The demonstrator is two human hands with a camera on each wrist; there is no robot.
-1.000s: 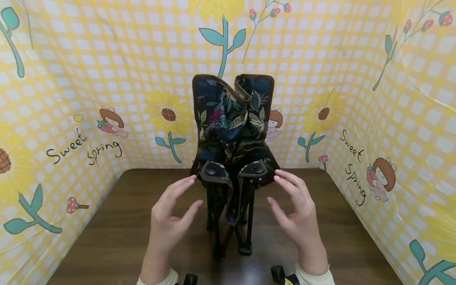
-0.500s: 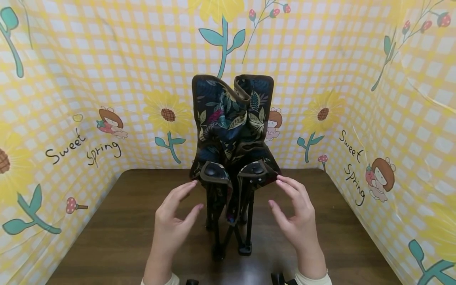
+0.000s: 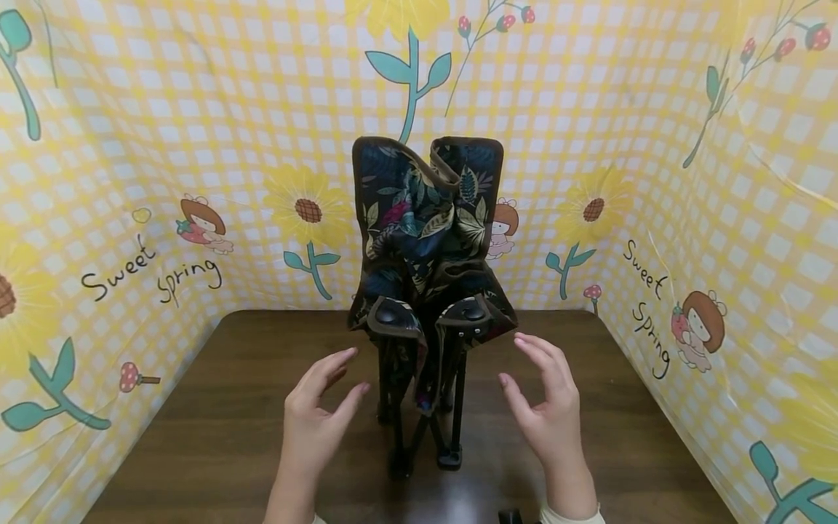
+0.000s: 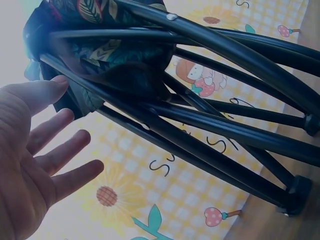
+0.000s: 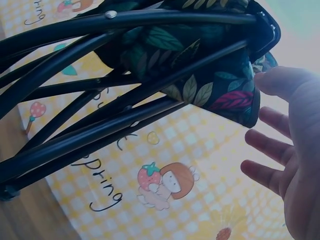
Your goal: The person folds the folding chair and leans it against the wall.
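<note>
The scene is seen from above and behind by the head view, which faces forward and down onto the brown table (image 3: 216, 437) — the folded chair (image 3: 428, 240) is centred, at middling distance, with both hands below it. The left wrist view is set low and close, looking up past the left hand (image 4: 30, 165) at the chair's black legs (image 4: 225, 130). The right wrist view mirrors it beside the right hand (image 5: 295, 165). The chair's frame and the patterned backdrop (image 3: 164, 145) are shared by all three.

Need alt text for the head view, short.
A folded camp chair with dark leafy fabric stands upright on a brown table, and a person's open left hand and right hand hover either side of it without touching. Yellow checked floral backdrop surrounds the table.
</note>
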